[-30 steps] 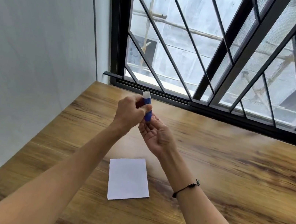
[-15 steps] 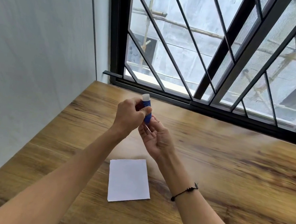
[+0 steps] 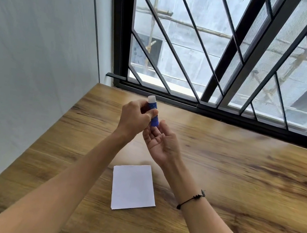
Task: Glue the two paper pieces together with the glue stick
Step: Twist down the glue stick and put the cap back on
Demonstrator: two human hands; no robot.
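A blue glue stick (image 3: 153, 116) with a white tip pointing up is held above the wooden table (image 3: 239, 179). My left hand (image 3: 135, 118) is wrapped around its upper half. My right hand (image 3: 161, 141) is just below, palm turned up, with thumb and fingertips at the stick's lower end. A white paper piece (image 3: 133, 187) lies flat on the table under my forearms, closer to me than the hands. Only one sheet outline shows; I cannot tell whether a second piece lies under it.
A grey wall (image 3: 33, 58) borders the table on the left. A black-framed window with a diagonal metal grille (image 3: 225, 67) runs along the far edge. A dark cord bracelet (image 3: 192, 199) is on my right wrist.
Both hands stay on the glue stick in almost the same place above the table. My right fingers have shifted slightly at its lower end. The paper has not moved.
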